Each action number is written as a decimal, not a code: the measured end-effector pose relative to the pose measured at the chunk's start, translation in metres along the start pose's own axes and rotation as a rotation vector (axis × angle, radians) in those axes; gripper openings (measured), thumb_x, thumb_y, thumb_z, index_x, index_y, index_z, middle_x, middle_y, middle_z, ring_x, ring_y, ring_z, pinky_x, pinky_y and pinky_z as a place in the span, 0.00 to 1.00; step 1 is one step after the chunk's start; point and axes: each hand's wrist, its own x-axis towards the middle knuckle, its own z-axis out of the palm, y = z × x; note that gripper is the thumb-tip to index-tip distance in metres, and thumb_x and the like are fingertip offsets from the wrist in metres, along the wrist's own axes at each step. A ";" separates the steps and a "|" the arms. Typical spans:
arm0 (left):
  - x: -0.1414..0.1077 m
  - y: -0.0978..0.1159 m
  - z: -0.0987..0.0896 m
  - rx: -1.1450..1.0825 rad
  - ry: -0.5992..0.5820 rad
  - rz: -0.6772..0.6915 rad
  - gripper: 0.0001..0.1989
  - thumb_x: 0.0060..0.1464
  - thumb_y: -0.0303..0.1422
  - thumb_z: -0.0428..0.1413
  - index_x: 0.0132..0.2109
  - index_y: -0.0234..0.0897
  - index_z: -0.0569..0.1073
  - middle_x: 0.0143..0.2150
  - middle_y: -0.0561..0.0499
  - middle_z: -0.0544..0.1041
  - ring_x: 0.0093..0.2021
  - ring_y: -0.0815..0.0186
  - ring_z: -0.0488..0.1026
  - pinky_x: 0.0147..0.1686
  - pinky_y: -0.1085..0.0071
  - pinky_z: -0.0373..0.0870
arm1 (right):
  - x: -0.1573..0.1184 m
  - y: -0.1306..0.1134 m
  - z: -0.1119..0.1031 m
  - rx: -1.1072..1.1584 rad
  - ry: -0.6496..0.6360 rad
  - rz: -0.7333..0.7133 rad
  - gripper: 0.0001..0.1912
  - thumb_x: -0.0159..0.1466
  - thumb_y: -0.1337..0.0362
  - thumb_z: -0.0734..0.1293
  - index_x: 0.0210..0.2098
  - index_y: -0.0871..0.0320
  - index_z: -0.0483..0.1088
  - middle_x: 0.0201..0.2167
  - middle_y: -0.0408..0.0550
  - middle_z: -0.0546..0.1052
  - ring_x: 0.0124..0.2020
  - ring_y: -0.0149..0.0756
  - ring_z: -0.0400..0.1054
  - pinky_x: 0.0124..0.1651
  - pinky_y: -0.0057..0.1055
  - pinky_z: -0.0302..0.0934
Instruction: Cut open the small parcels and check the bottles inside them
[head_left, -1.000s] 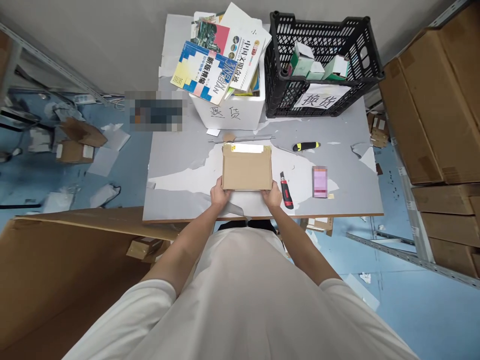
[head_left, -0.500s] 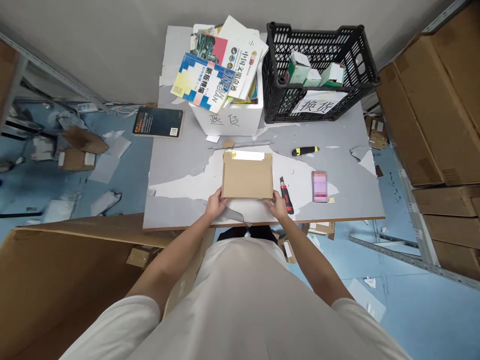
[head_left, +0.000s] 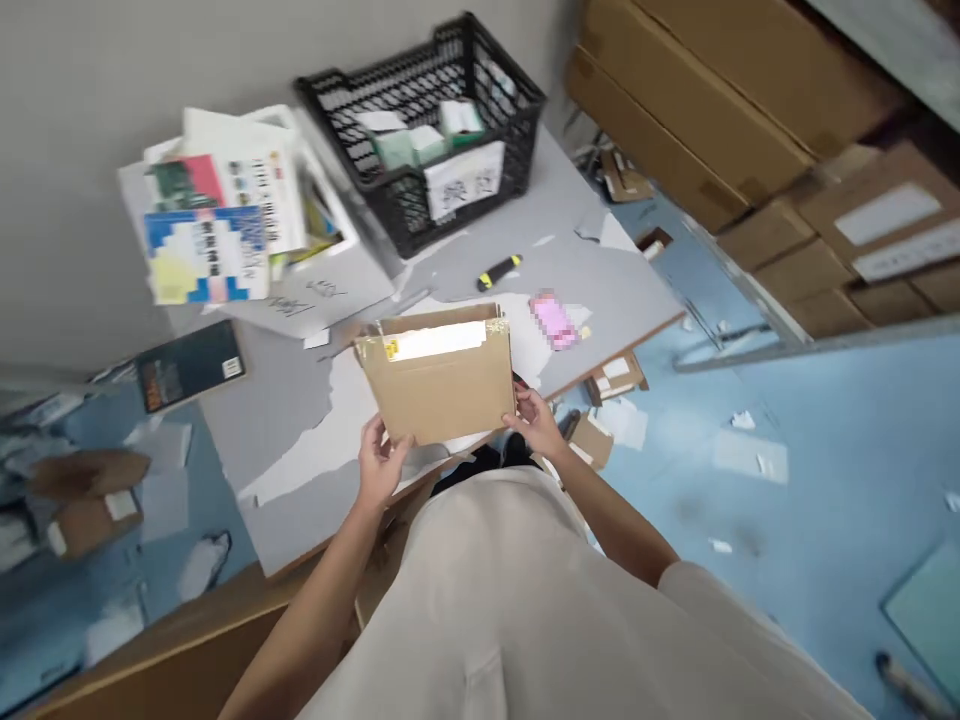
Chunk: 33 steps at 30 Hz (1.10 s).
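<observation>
A brown cardboard box [head_left: 446, 390] with a white label strip along its top edge is held between my two hands, tilted up over the front of the table. My left hand [head_left: 382, 460] grips its lower left corner, thumb on the near face. At the lower right corner my right hand [head_left: 534, 418] is closed on the box, its thumb in front. Most of the red and black utility knife is hidden behind the box and my right hand. Beyond the box lies a yellow and black cutter [head_left: 499, 272], with a pink pixelated item [head_left: 553, 320] to its right.
A white bin [head_left: 352, 290] heaped with books and a black crate [head_left: 405, 215] holding small green boxes stand at the table's back. A dark book [head_left: 191, 365] lies at the left edge. Stacked cartons [head_left: 697, 130] fill the right side; scraps litter the blue floor.
The box has been raised and tilted, its labelled side now facing me, with both hands still on it. My view has turned to the right, so the table appears slanted.
</observation>
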 end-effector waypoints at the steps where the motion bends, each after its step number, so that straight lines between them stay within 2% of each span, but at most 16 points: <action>1: 0.001 0.006 0.008 0.051 -0.039 0.029 0.28 0.46 0.44 0.62 0.53 0.40 0.67 0.55 0.44 0.68 0.57 0.56 0.67 0.51 0.59 0.71 | -0.010 0.000 -0.013 0.004 0.047 -0.006 0.24 0.47 0.53 0.76 0.36 0.52 0.65 0.58 0.51 0.69 0.58 0.41 0.65 0.60 0.43 0.59; 3: 0.003 0.023 0.029 0.134 -0.145 0.082 0.26 0.46 0.43 0.62 0.51 0.40 0.69 0.53 0.45 0.68 0.55 0.58 0.68 0.50 0.59 0.72 | -0.034 0.000 -0.041 0.026 0.152 -0.019 0.22 0.48 0.53 0.75 0.37 0.52 0.67 0.58 0.51 0.69 0.58 0.41 0.65 0.57 0.43 0.62; 6: -0.002 0.052 0.076 0.196 -0.340 0.164 0.26 0.48 0.41 0.62 0.54 0.40 0.68 0.52 0.45 0.70 0.53 0.59 0.70 0.50 0.59 0.73 | -0.077 0.001 -0.084 0.058 0.344 -0.067 0.19 0.51 0.55 0.74 0.39 0.51 0.68 0.55 0.49 0.70 0.58 0.41 0.64 0.53 0.42 0.66; 9: -0.018 0.075 0.135 0.223 -0.557 0.271 0.29 0.51 0.40 0.60 0.59 0.40 0.65 0.55 0.43 0.71 0.54 0.58 0.70 0.52 0.57 0.72 | -0.127 0.005 -0.128 0.025 0.586 -0.107 0.18 0.54 0.55 0.72 0.41 0.52 0.68 0.52 0.50 0.72 0.55 0.40 0.66 0.52 0.41 0.67; 11: -0.034 0.082 0.180 0.264 -0.741 0.326 0.31 0.52 0.38 0.59 0.62 0.41 0.62 0.58 0.43 0.70 0.56 0.57 0.70 0.53 0.57 0.71 | -0.163 0.012 -0.159 -0.034 0.752 -0.095 0.19 0.56 0.54 0.70 0.44 0.52 0.67 0.50 0.51 0.73 0.52 0.40 0.68 0.50 0.42 0.67; 14: -0.062 0.078 0.250 0.320 -1.014 0.331 0.32 0.53 0.36 0.57 0.64 0.39 0.60 0.59 0.42 0.70 0.56 0.57 0.71 0.55 0.58 0.70 | -0.211 0.031 -0.200 -0.162 0.965 -0.023 0.20 0.58 0.53 0.68 0.47 0.54 0.66 0.51 0.54 0.72 0.51 0.41 0.68 0.48 0.42 0.68; 17: -0.086 0.065 0.314 0.405 -1.252 0.294 0.36 0.52 0.34 0.57 0.66 0.39 0.56 0.59 0.44 0.71 0.56 0.57 0.71 0.55 0.59 0.69 | -0.247 0.057 -0.231 -0.288 1.088 0.111 0.21 0.60 0.53 0.64 0.49 0.56 0.66 0.52 0.58 0.72 0.52 0.44 0.68 0.46 0.43 0.68; 19: -0.099 0.056 0.346 0.478 -1.347 0.260 0.39 0.50 0.33 0.58 0.67 0.40 0.54 0.58 0.45 0.72 0.57 0.56 0.70 0.56 0.59 0.69 | -0.263 0.073 -0.245 -0.398 1.107 0.180 0.22 0.61 0.54 0.62 0.51 0.57 0.65 0.54 0.60 0.70 0.55 0.46 0.66 0.47 0.45 0.68; 21: -0.109 0.051 0.366 0.504 -1.410 0.224 0.41 0.50 0.32 0.59 0.68 0.39 0.52 0.60 0.44 0.70 0.59 0.56 0.69 0.56 0.61 0.68 | -0.272 0.085 -0.255 -0.564 1.100 0.205 0.23 0.61 0.56 0.62 0.54 0.57 0.64 0.58 0.61 0.67 0.60 0.48 0.62 0.51 0.47 0.66; 23: -0.113 0.048 0.372 0.489 -1.449 0.179 0.42 0.51 0.33 0.58 0.69 0.38 0.49 0.63 0.43 0.66 0.58 0.58 0.70 0.55 0.64 0.69 | -0.277 0.092 -0.262 -0.701 1.061 0.207 0.24 0.61 0.57 0.61 0.56 0.57 0.63 0.60 0.62 0.65 0.59 0.47 0.63 0.52 0.48 0.65; 26: -0.107 0.050 0.356 0.507 -1.410 0.133 0.37 0.53 0.35 0.57 0.68 0.38 0.54 0.61 0.41 0.69 0.52 0.59 0.75 0.51 0.65 0.72 | -0.275 0.091 -0.276 -0.782 0.897 0.237 0.23 0.63 0.59 0.58 0.56 0.59 0.63 0.53 0.62 0.72 0.44 0.43 0.74 0.47 0.44 0.68; 29: -0.085 0.055 0.313 0.579 -1.244 0.134 0.30 0.53 0.36 0.56 0.63 0.37 0.63 0.53 0.42 0.76 0.44 0.59 0.79 0.48 0.63 0.74 | -0.257 0.080 -0.294 -0.914 0.680 0.270 0.20 0.63 0.61 0.57 0.51 0.60 0.67 0.44 0.59 0.78 0.37 0.43 0.76 0.44 0.43 0.68; 33: -0.053 0.056 0.232 0.620 -0.938 0.154 0.27 0.51 0.40 0.56 0.58 0.38 0.68 0.49 0.43 0.78 0.42 0.55 0.79 0.44 0.59 0.75 | -0.196 0.052 -0.312 -1.080 0.480 0.195 0.18 0.62 0.62 0.57 0.48 0.58 0.70 0.41 0.57 0.79 0.34 0.43 0.76 0.41 0.42 0.69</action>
